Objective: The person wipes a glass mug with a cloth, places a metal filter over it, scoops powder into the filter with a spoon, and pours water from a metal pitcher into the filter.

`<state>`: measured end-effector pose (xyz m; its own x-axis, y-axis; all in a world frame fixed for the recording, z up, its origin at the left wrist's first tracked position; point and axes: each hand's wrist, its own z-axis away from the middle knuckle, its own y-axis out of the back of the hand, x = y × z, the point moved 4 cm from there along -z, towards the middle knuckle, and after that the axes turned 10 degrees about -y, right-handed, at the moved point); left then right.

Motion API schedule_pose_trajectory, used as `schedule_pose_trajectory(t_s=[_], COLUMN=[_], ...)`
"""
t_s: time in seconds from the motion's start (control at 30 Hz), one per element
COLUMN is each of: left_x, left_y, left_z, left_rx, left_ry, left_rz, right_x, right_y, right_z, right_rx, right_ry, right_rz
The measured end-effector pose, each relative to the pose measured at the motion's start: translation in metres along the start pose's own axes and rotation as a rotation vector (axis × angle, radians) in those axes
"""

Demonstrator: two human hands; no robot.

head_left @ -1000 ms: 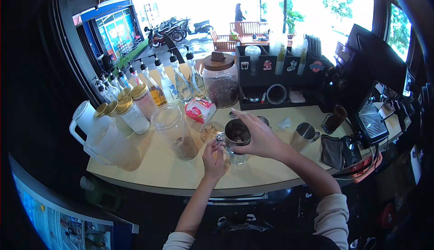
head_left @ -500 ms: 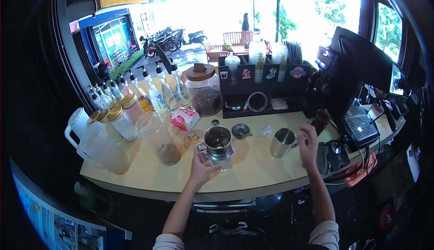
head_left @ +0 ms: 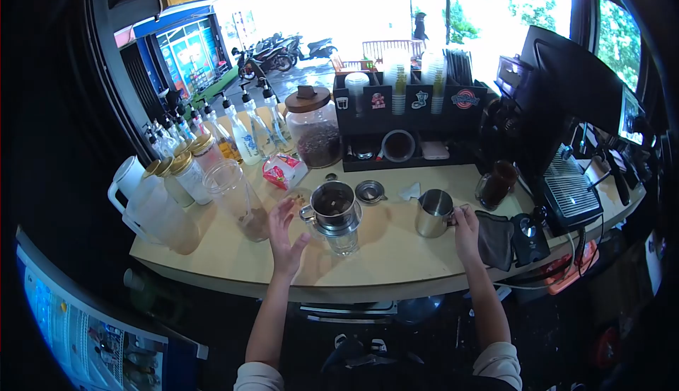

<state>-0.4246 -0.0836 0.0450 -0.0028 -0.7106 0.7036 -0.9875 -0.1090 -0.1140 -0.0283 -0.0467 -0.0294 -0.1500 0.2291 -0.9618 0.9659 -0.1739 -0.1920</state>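
A metal drip coffee filter [head_left: 335, 214] sits on top of a clear glass [head_left: 344, 244] near the middle of the counter; its inside looks dark. Just left of it, my left hand [head_left: 285, 248] is raised with the fingers apart, holding nothing. My right hand [head_left: 465, 234] has its fingers closed round the handle of a stainless steel pitcher [head_left: 431, 218], which stands upright on the counter. Between filter and pitcher, farther back, lies the small round metal filter lid [head_left: 370, 191].
A tall clear jug [head_left: 237, 196], a frosted pitcher [head_left: 159, 214] and gold-lidded jars [head_left: 189, 175] stand left. Behind are a big wooden-lidded jar [head_left: 315, 133] and a black cup organiser [head_left: 396, 125]. A mug of dark liquid [head_left: 497, 184] and an espresso machine [head_left: 566, 179] are right.
My left hand has let go of the filter and glass and moved left, opening. My right hand has come down onto the pitcher's handle. The view has shifted slightly.
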Motion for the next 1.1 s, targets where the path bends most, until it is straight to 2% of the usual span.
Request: schedule_pose_trajectory(t_s=[0.13, 0.3, 0.37, 0.5, 0.63, 0.67, 0.7, 0.77, 0.9, 1.03, 1.1], left_x=[0.02, 0.02, 0.01, 0.015, 0.006, 0.01, 0.005, -0.012, -0.016, -0.017, -0.015], left_y=[-0.008, -0.019, -0.02, -0.03, -0.034, -0.035, -0.035, -0.036, -0.036, -0.035, -0.036], left_z=[-0.021, -0.038, -0.041, -0.046, -0.044, -0.043, -0.041, -0.034, -0.032, -0.031, -0.032], left_rx=[-0.108, -0.334, -0.38, -0.493, -0.482, -0.455, -0.452, -0.5, -0.466, -0.454, -0.445], left_ry=[-0.033, 0.014, 0.02, 0.057, 0.11, 0.056, 0.064, 0.22, 0.218, 0.203, 0.197], left_rz=[-0.117, -0.181, -0.15, -0.199, -0.085, -0.091, -0.089, 0.032, 0.067, 0.094, 0.086], right_x=[-0.02, -0.075, -0.096, -0.124, -0.147, -0.155, -0.164, -0.175, -0.179, -0.194, -0.196], right_y=[-0.019, -0.057, -0.074, -0.101, -0.126, -0.134, -0.143, -0.159, -0.178, -0.199, -0.205], right_z=[-0.003, 0.005, 0.007, 0.002, -0.013, -0.015, -0.015, -0.016, -0.029, -0.028, -0.028], right_rx=[-0.099, -0.086, -0.19, -0.223, -0.239, -0.251, -0.254, -0.296, -0.369, -0.417, -0.435], right_ry=[0.014, 0.064, 0.088, 0.054, 0.166, 0.208, 0.2, 0.082, 0.067, 0.182, 0.165], right_rz=[-0.153, -0.163, -0.094, -0.088, 0.054, 0.104, 0.107, 0.106, 0.221, 0.361, 0.373])
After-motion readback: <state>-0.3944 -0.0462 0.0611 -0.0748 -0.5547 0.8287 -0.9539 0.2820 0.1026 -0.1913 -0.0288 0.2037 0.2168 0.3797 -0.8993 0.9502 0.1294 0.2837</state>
